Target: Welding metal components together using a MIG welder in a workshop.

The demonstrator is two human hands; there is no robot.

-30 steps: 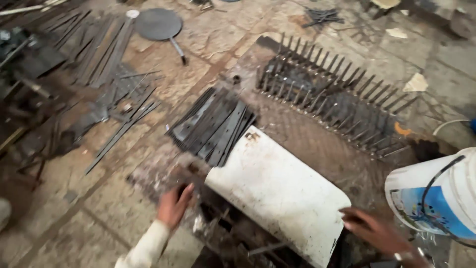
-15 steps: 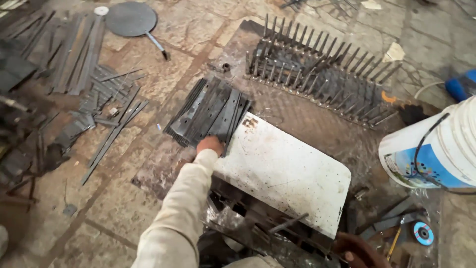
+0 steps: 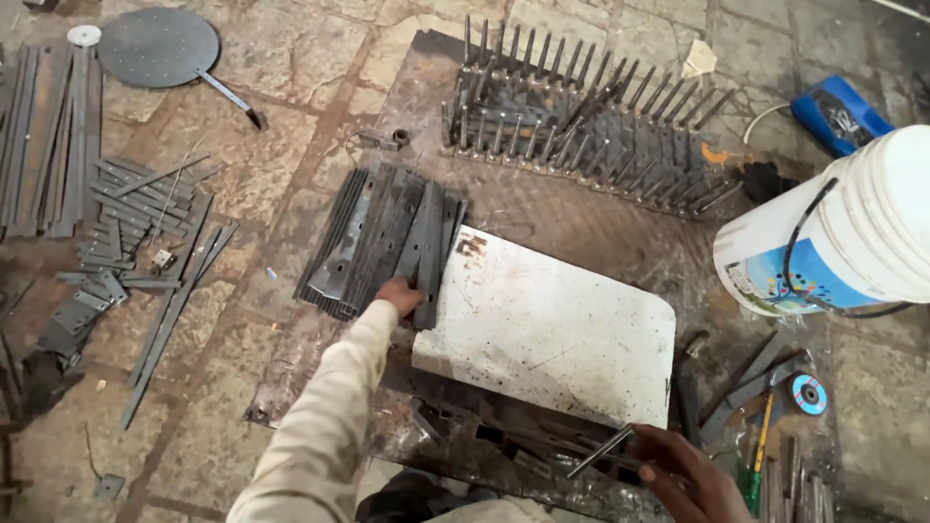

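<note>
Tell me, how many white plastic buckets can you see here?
1. The white plastic bucket lies tilted at the right edge, beside the spiked metal rack, with a black cable looped over it. It is partly cut off by the frame; others could lie out of view.

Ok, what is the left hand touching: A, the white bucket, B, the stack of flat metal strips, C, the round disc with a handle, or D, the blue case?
B: the left hand rests on the near edge of the stack of flat metal strips, beside the white sheet.
</note>
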